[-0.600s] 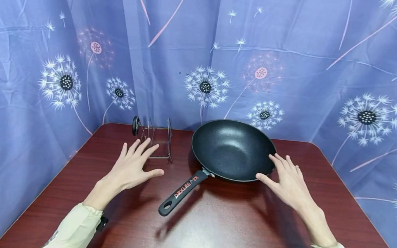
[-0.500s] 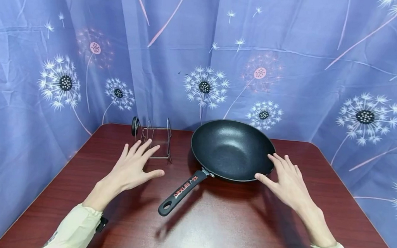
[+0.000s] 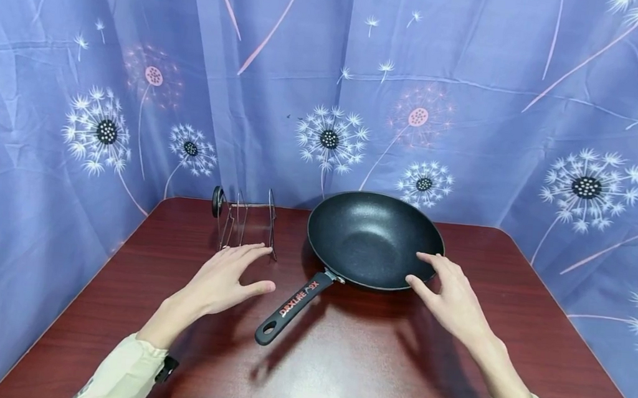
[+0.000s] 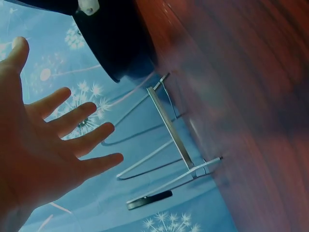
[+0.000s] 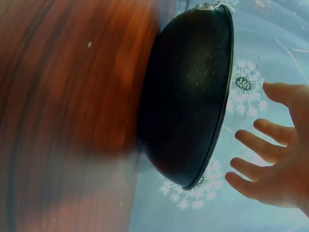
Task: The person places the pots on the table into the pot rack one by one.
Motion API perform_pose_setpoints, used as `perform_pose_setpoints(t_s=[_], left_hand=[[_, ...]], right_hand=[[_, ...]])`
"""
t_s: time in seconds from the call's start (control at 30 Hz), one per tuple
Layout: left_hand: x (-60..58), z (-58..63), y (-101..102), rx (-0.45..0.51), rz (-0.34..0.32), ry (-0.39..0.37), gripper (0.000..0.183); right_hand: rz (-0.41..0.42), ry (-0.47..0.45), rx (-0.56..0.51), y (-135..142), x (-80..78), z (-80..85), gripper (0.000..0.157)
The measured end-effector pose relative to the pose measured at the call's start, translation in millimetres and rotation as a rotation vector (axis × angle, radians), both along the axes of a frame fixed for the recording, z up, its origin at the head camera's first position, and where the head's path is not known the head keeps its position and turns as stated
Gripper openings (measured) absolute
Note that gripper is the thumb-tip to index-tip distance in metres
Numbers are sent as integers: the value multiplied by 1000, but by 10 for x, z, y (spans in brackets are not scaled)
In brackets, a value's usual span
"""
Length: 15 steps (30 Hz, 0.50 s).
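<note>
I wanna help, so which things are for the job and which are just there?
Probably for the job:
black pan, nearest the right fingers
wire rack, nearest the left fingers

Just there:
table
flowery curtain

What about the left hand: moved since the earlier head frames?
Yes: the left hand has shifted rightward and slightly down in the head view, judged against the unmoved wire rack.

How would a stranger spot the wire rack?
Find the reddish-brown table before the blue dandelion curtain. In the head view, near the table's far edge and left of the black pan, is the wire rack. Unlike the solid pan, it's an open, thin metal frame with a black disc at its left end.
</note>
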<state>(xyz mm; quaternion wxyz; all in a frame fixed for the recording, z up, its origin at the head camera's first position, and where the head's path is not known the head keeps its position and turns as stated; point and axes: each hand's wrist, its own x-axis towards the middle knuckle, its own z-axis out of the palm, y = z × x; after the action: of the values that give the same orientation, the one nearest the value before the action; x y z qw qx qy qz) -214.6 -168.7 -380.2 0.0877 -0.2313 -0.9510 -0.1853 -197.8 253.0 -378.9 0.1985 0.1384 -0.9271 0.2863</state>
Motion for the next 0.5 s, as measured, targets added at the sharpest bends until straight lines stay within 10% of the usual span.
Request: perform_pose_setpoints(t_s=[0.5], left_hand=[[180, 24, 138, 186, 0, -255, 61]], right_hand=[[41, -108, -147, -217, 127, 47, 27]])
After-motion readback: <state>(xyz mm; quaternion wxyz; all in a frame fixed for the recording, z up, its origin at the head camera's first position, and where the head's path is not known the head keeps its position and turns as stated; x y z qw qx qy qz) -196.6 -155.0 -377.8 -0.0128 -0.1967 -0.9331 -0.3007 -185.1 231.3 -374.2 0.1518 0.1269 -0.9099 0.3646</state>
